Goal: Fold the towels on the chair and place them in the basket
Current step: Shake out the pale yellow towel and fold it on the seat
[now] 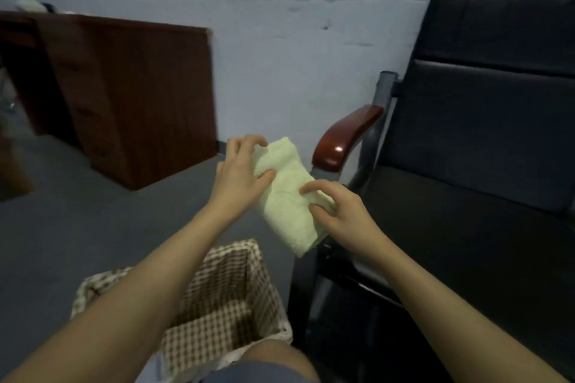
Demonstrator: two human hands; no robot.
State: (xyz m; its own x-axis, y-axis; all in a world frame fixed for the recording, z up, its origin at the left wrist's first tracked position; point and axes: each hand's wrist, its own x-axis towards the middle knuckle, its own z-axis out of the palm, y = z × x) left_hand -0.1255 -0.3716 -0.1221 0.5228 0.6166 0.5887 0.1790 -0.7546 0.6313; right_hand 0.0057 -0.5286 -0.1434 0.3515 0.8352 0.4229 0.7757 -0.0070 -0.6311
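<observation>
One bare knee [273,357] at bottom edge, one checked-lined basket [230,261] just beyond, one folded pale-green towel [289,199] held above floor between basket and one black chair [473,171], left hand [239,171] and right hand [342,211] fingers curled, pinching towel ends.

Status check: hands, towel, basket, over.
Left hand and right hand both grip the folded pale-green towel, mid-air. Checked-lined woven basket below, open. Nothing blocking.

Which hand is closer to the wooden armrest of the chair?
Right. The right hand holds the towel just below the armrest; the left hand grips the towel's far side.
</observation>
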